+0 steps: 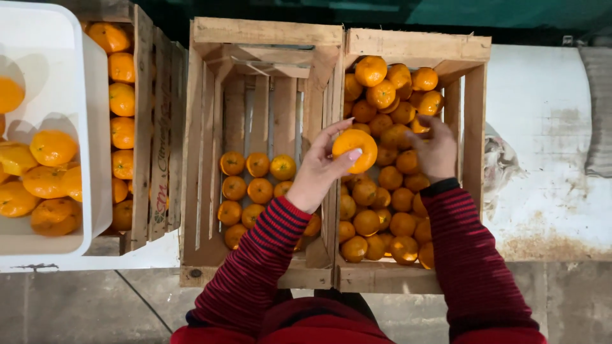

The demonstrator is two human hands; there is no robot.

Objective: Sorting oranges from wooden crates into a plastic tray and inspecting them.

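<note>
My left hand [317,171] holds one orange tangerine [356,149] above the wall shared by two wooden crates. My right hand [435,150] reaches into the right crate [475,121], fingers curled down on the heap of tangerines [381,191] that fills it; whether it grips one is hidden. The middle crate [203,146] has a single layer of tangerines [252,189] on its bottom. Both arms wear red and dark striped sleeves.
A third wooden crate [141,127] with tangerines stands on the left, partly under a white plastic tub [95,140] holding more fruit. The crates rest on a white stained surface [548,159]. Grey floor shows below.
</note>
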